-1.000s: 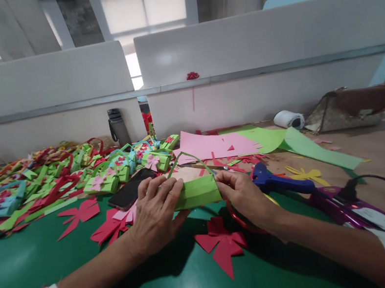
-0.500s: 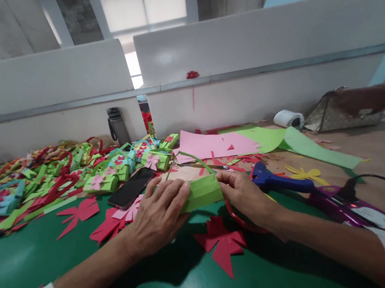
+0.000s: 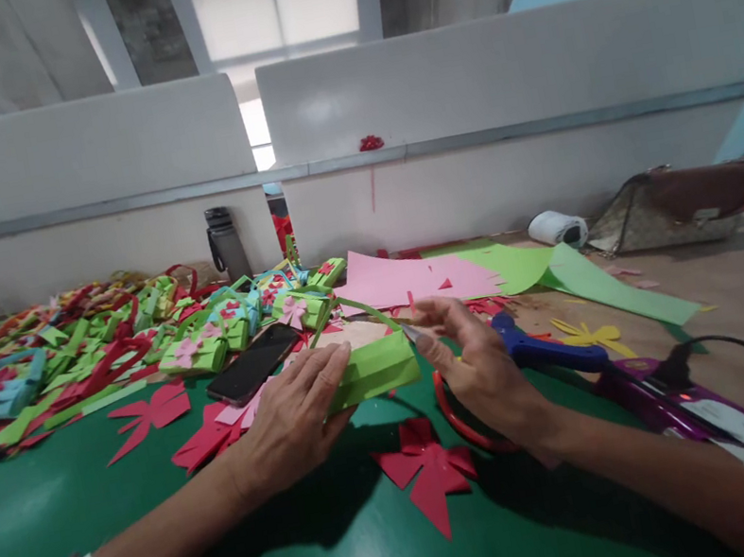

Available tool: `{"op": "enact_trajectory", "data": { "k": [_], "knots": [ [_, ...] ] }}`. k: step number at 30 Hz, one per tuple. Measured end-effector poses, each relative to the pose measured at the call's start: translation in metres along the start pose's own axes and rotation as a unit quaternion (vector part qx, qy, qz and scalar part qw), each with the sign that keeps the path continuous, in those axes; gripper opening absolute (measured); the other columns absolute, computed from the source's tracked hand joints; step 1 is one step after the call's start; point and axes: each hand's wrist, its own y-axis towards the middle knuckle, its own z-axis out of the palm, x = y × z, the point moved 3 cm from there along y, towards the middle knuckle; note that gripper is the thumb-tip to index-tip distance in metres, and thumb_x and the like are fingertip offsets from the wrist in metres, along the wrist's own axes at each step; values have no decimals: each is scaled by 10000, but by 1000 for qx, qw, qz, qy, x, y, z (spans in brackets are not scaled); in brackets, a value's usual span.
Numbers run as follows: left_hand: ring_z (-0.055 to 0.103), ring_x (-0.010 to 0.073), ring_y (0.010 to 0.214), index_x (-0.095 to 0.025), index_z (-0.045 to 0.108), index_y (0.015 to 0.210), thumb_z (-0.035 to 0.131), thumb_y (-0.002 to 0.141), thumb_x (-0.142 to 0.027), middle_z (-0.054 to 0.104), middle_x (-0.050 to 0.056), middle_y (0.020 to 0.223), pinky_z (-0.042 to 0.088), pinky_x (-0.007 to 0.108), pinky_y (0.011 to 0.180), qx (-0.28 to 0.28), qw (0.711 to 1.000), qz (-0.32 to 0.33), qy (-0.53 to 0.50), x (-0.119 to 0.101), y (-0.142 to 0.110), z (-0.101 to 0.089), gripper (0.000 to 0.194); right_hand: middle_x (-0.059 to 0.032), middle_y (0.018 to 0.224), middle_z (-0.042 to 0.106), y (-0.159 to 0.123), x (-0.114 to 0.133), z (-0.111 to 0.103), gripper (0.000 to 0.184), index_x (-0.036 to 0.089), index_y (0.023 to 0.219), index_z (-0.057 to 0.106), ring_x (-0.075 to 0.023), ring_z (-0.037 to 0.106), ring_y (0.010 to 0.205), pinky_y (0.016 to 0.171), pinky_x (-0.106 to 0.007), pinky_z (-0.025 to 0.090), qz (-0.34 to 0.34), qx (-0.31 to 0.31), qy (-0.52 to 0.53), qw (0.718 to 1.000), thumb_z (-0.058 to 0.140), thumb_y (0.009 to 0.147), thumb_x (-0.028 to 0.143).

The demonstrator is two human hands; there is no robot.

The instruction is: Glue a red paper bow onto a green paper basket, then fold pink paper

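Observation:
My left hand (image 3: 297, 402) is closed round the left part of a small light-green paper handbag (image 3: 380, 368), thumb underneath and fingers on top. A thin green strip handle (image 3: 366, 306) arches above it. At the handbag's right end is my right hand (image 3: 477, 361), its thumb and fingers parted. The thumb tip is close to the handbag's upper right corner; I cannot tell whether it touches. Partly behind that hand shows a red scissors-like handle (image 3: 466, 425). A red paper flower cut-out (image 3: 426, 471) lies below the handbag on the green tabletop (image 3: 261, 548).
Finished paper handbags (image 3: 201, 347) pile up at the left, beside a black phone (image 3: 254, 365). Pink sheets (image 3: 407, 277) and green sheets (image 3: 514, 265) lie behind. At the right are a blue glue gun (image 3: 549, 348), a yellow cut-out (image 3: 587, 335) and a purple power strip (image 3: 705, 412) with a cable.
My right hand has let go of the handbag's right end, its fingers lifting and spreading. My left hand has moved slightly left and down with the handbag, which now tilts.

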Motion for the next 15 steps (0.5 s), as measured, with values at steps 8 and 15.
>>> {"op": "enact_trajectory", "data": {
  "k": [8, 15],
  "knots": [
    [557, 256, 1138, -101, 295, 1417, 527, 909, -218, 603, 175, 1221, 508, 403, 955, 13, 1000, -6, -27, -3, -4, 2, 570, -188, 1255, 611, -17, 12, 14, 542, 48, 1325, 436, -365, 410, 1288, 1090, -629, 22, -328, 95, -366, 866, 587, 893, 338],
    [545, 245, 1162, -118, 273, 1430, 532, 887, -155, 603, 161, 1223, 475, 407, 1002, 15, 999, -6, -33, -3, -7, 7, 602, -186, 1250, 618, -17, 11, 16, 509, 55, 1326, 445, -333, 462, 1238, 1105, -590, 22, -326, 85, -369, 866, 522, 931, 367]
  ]
}}
